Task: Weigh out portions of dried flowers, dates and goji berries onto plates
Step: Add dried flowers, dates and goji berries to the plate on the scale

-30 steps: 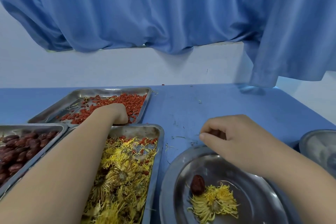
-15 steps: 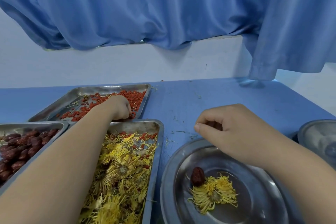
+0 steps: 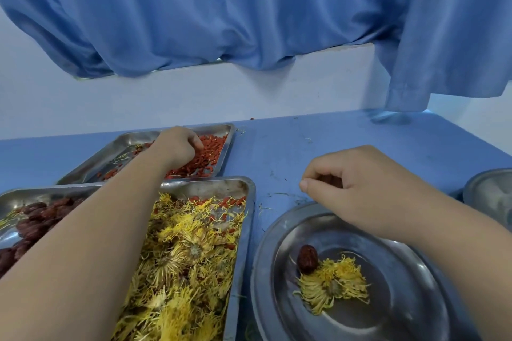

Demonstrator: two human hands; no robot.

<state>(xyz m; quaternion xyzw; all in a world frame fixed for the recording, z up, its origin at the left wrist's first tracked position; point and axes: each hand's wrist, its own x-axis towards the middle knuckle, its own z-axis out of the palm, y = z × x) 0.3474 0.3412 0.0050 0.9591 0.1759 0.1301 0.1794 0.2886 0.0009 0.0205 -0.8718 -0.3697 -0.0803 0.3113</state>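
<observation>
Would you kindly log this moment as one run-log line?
left hand: in goji berries, grip unclear | right hand: curled over plate rim, contents unclear | plate: one date, one flower

We see soft, even, bluish light; glare streaks the round plate at five o'clock; edges bow.

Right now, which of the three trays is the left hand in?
The far tray, holding red goji berries: the left hand reaches into it. The flower tray and date tray sit nearer the camera.
</observation>
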